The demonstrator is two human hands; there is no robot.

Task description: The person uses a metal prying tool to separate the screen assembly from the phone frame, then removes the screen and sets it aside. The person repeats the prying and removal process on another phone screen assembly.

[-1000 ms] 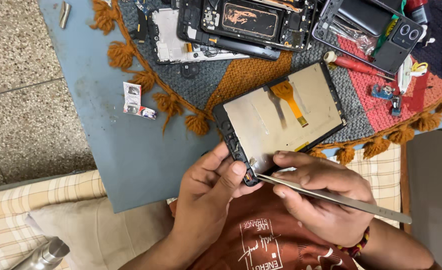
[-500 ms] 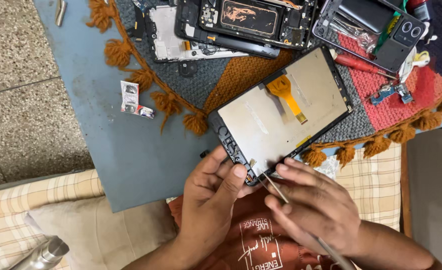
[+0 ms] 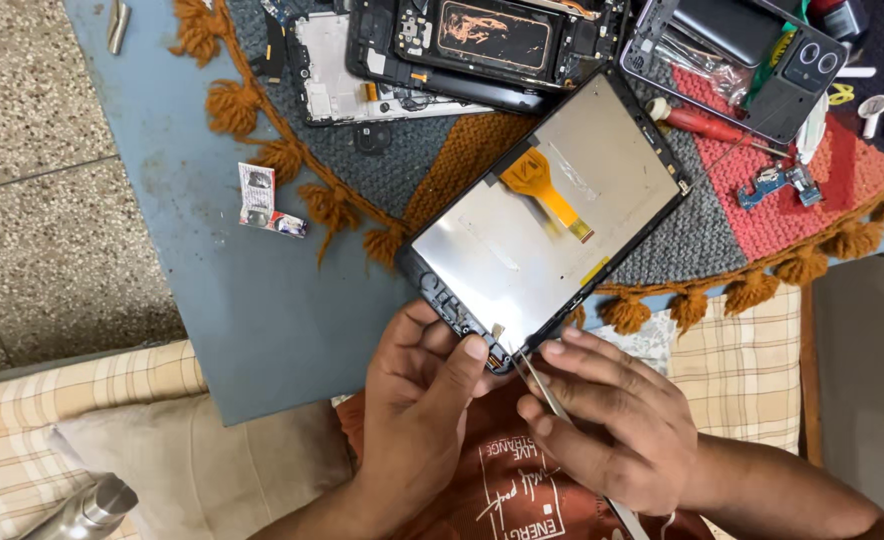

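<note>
Both hands [image 3: 522, 410] grip a phone screen [image 3: 547, 225] and tweezers [image 3: 552, 400] over the blue table [image 3: 252, 300].

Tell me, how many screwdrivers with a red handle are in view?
1. The red-handled screwdriver lies on the knitted mat, right of the screen panel. Others may be hidden under the parts.
</note>
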